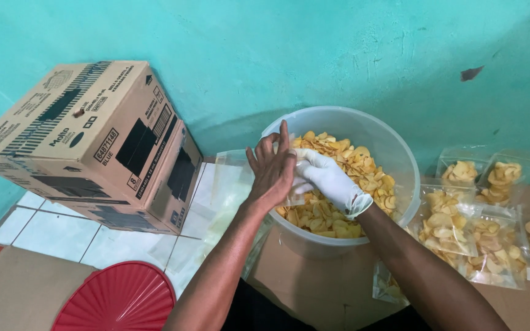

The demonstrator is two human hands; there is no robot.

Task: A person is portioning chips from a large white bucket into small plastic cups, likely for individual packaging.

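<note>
A large translucent plastic bucket full of yellow chips stands in front of me. My bare left hand hovers over its left rim, fingers spread, holding a clear plastic bag by its mouth. My right hand, in a white glove, is pressed against the left hand at the bag's opening, above the chips. Whether the gloved fingers hold chips is hidden.
Several filled clear bags of chips lie on brown cardboard at the right. Empty clear bags lie left of the bucket. A printed cardboard box leans on the turquoise wall at left. A red ribbed lid lies on the tiled floor.
</note>
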